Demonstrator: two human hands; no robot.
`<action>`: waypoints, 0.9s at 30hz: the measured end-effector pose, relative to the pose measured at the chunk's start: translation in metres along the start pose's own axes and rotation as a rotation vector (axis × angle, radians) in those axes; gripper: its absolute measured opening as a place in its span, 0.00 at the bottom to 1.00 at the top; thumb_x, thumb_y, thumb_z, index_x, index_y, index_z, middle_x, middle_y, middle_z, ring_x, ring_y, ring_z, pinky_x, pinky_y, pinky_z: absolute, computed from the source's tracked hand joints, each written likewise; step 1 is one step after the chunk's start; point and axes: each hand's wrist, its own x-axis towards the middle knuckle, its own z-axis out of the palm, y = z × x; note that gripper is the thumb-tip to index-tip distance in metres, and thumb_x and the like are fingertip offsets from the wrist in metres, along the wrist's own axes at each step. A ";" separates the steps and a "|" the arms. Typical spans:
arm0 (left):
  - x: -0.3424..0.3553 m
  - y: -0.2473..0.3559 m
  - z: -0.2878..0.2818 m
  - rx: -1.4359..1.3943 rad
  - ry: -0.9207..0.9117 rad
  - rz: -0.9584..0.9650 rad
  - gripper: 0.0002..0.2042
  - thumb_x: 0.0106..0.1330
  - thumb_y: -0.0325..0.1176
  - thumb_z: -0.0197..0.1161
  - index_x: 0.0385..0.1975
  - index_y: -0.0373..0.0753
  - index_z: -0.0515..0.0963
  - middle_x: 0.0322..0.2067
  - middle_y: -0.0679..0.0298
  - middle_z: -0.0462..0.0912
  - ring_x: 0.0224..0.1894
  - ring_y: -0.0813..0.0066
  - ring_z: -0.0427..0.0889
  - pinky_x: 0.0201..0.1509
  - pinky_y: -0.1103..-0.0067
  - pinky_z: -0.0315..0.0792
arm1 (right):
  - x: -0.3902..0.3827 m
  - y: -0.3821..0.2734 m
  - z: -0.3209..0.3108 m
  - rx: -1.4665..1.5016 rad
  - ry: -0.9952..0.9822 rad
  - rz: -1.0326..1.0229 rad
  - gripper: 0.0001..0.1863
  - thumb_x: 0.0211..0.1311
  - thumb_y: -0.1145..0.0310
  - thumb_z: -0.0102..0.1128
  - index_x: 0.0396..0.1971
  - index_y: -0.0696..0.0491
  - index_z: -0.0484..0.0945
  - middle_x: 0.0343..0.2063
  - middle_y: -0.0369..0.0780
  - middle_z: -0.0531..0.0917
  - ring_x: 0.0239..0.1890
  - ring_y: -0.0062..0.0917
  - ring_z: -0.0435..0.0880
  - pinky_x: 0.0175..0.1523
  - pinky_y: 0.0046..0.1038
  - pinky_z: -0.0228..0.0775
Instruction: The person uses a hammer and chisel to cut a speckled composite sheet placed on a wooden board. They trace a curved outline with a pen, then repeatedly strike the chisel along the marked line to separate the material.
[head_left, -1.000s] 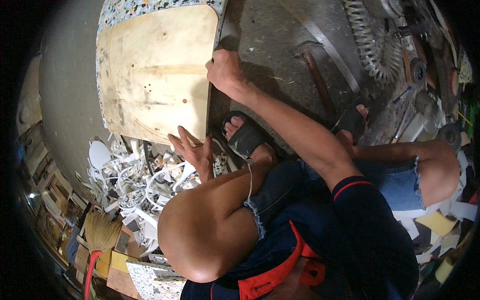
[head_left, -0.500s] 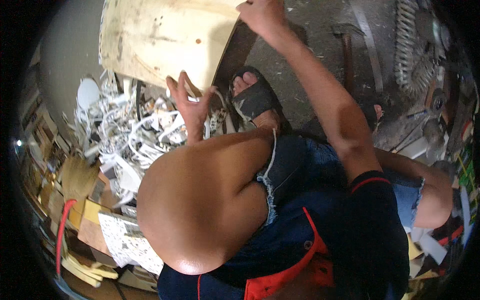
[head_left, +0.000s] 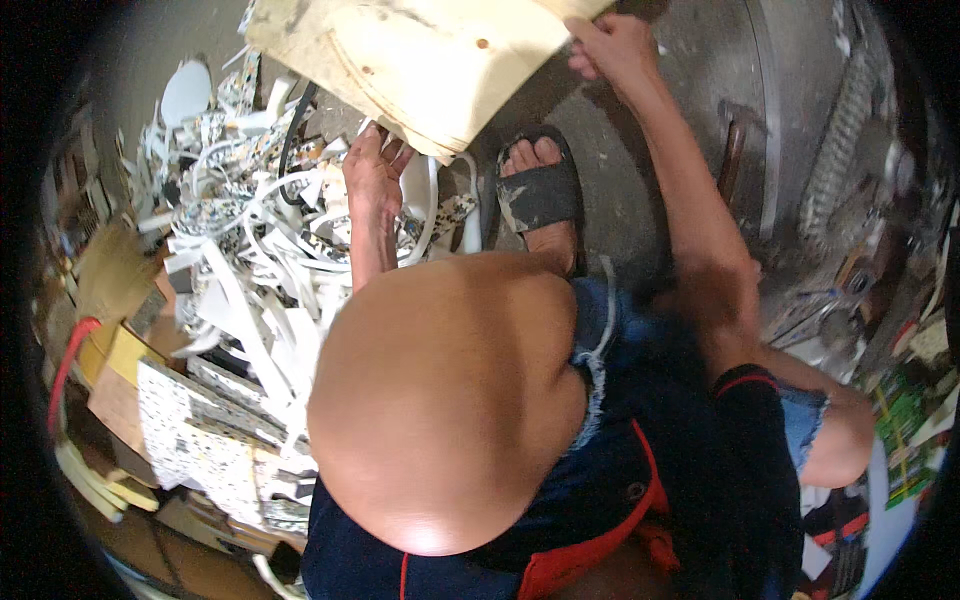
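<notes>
A pale plywood board (head_left: 430, 60) with a few brown knots or holes is held tilted at the top of the view. My right hand (head_left: 620, 50) pinches its right edge, fingers curled in. Below the lower left edge, my left hand (head_left: 374, 185) is turned up with its fingers against the board's edge, partly hidden there. Between my arms, a foot in a dark sandal (head_left: 540, 190) rests on the floor. Under and beside the left hand lies a heap of white plastic and foam scraps (head_left: 270, 230).
A hammer (head_left: 737, 155) and a long metal strip (head_left: 770, 120) lie on the floor to the right, near a coiled white hose (head_left: 840, 150). At the left are a straw broom (head_left: 112, 270) with a red handle part and speckled foam slabs (head_left: 190, 420).
The board has swung round and shifted right in the view, with my right hand also farther right and a little lower. My left hand stays at its lower edge, its fingers closer together.
</notes>
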 end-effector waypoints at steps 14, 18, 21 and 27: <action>0.072 0.011 -0.019 0.089 0.125 0.246 0.20 0.69 0.41 0.63 0.53 0.31 0.81 0.33 0.56 0.87 0.31 0.72 0.84 0.41 0.74 0.79 | 0.020 -0.019 -0.025 0.057 -0.326 0.320 0.19 0.73 0.57 0.62 0.33 0.60 0.77 0.27 0.44 0.84 0.27 0.27 0.86 0.28 0.27 0.79; 0.097 0.010 -0.015 0.231 0.111 0.314 0.19 0.70 0.35 0.64 0.57 0.31 0.80 0.30 0.68 0.80 0.26 0.83 0.73 0.28 0.80 0.71 | 0.017 -0.019 -0.024 -0.013 -0.232 0.293 0.18 0.73 0.57 0.62 0.35 0.60 0.77 0.28 0.44 0.84 0.27 0.28 0.86 0.30 0.30 0.82; 0.100 0.010 -0.011 0.192 0.160 0.317 0.17 0.62 0.39 0.65 0.47 0.36 0.85 0.33 0.54 0.86 0.36 0.62 0.83 0.42 0.70 0.76 | 0.012 -0.018 -0.021 -0.015 -0.236 0.243 0.19 0.71 0.56 0.65 0.37 0.59 0.77 0.30 0.44 0.85 0.27 0.28 0.86 0.31 0.30 0.83; 0.091 0.014 -0.008 0.166 0.199 0.338 0.16 0.57 0.39 0.64 0.42 0.39 0.87 0.33 0.48 0.88 0.38 0.51 0.88 0.49 0.66 0.78 | 0.008 -0.020 -0.018 -0.014 -0.175 0.234 0.17 0.71 0.57 0.65 0.36 0.58 0.78 0.28 0.43 0.85 0.25 0.27 0.86 0.30 0.29 0.83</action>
